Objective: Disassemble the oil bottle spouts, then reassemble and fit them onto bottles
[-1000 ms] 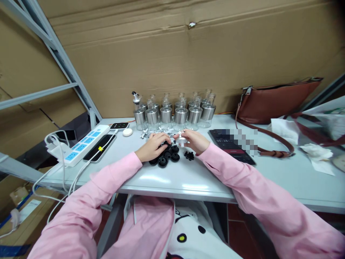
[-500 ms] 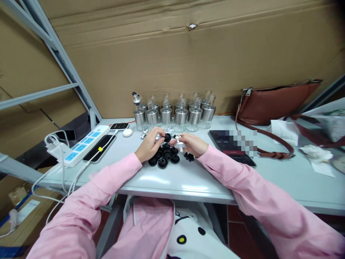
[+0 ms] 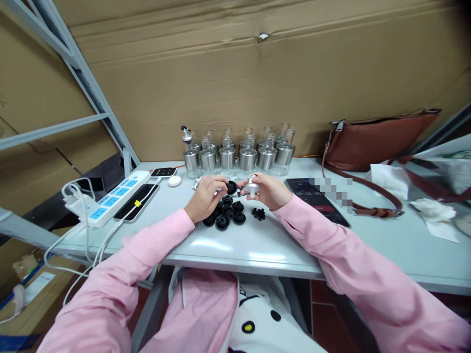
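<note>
My left hand (image 3: 206, 197) pinches a round black stopper (image 3: 231, 187) between thumb and fingers, above a pile of similar black stoppers (image 3: 228, 213) on the table. In my right hand (image 3: 271, 190) is a silver pourer top (image 3: 251, 186) with a white stem pointing down. The two held parts are close together but apart. Small black caps (image 3: 258, 214) lie in a cluster below my right hand. Behind the hands, more silver pourer parts (image 3: 196, 183) are partly hidden by my left hand.
Glass bottles with steel sleeves (image 3: 247, 159) stand in rows at the back; the front left one (image 3: 190, 159) carries a pourer. A power strip (image 3: 119, 198) and a phone (image 3: 137, 202) lie left. Another phone (image 3: 312, 198) and a brown bag (image 3: 379, 139) are right.
My right hand has turned the pourer top upright, its silver dome now facing up, and moved slightly right. My left hand has shifted a little right with the black stopper.
</note>
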A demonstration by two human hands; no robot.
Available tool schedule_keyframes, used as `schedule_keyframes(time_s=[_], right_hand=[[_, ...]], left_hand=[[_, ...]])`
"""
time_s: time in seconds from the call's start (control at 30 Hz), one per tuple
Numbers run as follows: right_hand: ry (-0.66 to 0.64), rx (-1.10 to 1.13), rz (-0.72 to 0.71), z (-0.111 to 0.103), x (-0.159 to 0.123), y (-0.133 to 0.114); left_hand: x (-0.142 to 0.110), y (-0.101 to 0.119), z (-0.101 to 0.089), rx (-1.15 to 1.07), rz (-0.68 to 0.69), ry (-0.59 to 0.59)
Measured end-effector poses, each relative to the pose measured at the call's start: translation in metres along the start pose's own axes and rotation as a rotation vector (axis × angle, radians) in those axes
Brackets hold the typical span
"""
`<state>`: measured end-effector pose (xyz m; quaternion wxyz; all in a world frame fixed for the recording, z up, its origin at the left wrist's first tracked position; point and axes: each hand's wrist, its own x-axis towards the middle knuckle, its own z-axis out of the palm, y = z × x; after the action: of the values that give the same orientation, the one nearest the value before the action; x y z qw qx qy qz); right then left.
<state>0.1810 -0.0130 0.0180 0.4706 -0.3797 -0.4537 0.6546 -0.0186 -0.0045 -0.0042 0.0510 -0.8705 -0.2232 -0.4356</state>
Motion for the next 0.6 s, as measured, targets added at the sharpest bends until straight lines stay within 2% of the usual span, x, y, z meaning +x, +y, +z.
schedule_keyframes(time_s=[0.13,0.27,0.4,0.6], right_hand=[[-0.109,0.020,0.076,0.0002,-0.0037,-0.0043],[-0.104,0.034,0.051,0.0038,-0.0047,-0.0010],[-0.078,0.046,-0.064,0.0045,-0.0042,0.0004],[-0.118,0.028,-0.122,0.0024,-0.0063,0.0008]], left_hand=[[0.0010,0.0005,0.0001,0.060,0.101,-0.021],[0.0016,0.0007,-0.0009,0.071,0.138,-0.016],[0.0016,0.0008,-0.0021,0.070,0.099,0.020],[0.0002,-0.0022,0.0007,0.089,-0.007,0.037]])
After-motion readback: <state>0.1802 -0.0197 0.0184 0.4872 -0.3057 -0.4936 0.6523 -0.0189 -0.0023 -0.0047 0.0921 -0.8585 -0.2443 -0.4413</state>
